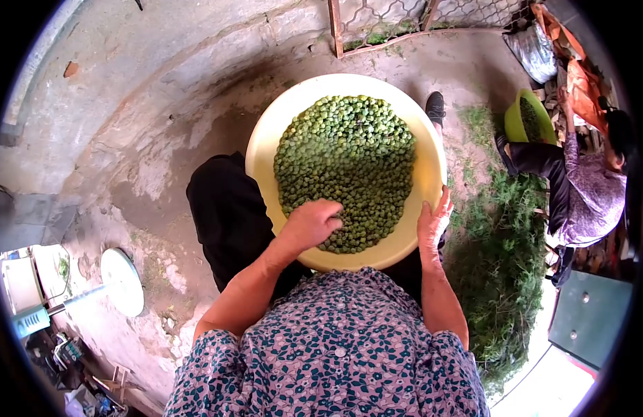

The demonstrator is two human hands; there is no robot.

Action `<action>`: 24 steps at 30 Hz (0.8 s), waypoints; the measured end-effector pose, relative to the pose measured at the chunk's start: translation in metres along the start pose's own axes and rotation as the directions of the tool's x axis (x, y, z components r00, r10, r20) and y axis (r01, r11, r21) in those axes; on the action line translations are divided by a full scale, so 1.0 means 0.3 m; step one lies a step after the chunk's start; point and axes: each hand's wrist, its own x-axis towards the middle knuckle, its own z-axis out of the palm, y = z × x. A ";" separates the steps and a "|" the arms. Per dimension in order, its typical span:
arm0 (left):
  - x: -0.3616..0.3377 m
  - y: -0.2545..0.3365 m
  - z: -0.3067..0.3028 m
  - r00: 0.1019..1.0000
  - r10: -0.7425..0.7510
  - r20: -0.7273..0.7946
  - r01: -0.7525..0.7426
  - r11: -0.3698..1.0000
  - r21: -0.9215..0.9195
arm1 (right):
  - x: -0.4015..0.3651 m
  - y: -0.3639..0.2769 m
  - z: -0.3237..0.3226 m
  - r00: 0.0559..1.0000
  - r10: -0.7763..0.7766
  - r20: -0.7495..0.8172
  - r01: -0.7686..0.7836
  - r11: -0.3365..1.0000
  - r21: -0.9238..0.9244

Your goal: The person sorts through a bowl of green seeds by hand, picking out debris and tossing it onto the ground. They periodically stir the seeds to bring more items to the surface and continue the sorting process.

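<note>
A wide pale-yellow basin (262, 156) rests on my lap, tilted slightly toward me. Small round green berries (349, 149) cover most of its bottom in a thick layer. Over the near left part of the berries is my left hand (311, 224), its fingers curled together at the surface; whatever they pinch is hidden. My right hand (432, 221) grips the basin's right rim, with the thumb toward the inside and the fingers along the outer edge.
Cut leafy green branches (505, 271) lie heaped at my right. Beyond them sits another person (592, 187) beside a lime-green basin (523, 115) with green contents. A pedestal fan's round base (122, 281) is at left. A metal lattice (384, 21) stands ahead.
</note>
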 end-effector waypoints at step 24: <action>0.056 -0.321 -0.599 0.684 -0.700 -0.207 -0.364 -0.082 -0.928 | 0.004 -0.042 -0.036 0.999 0.020 0.036 -0.018 0.999 -0.036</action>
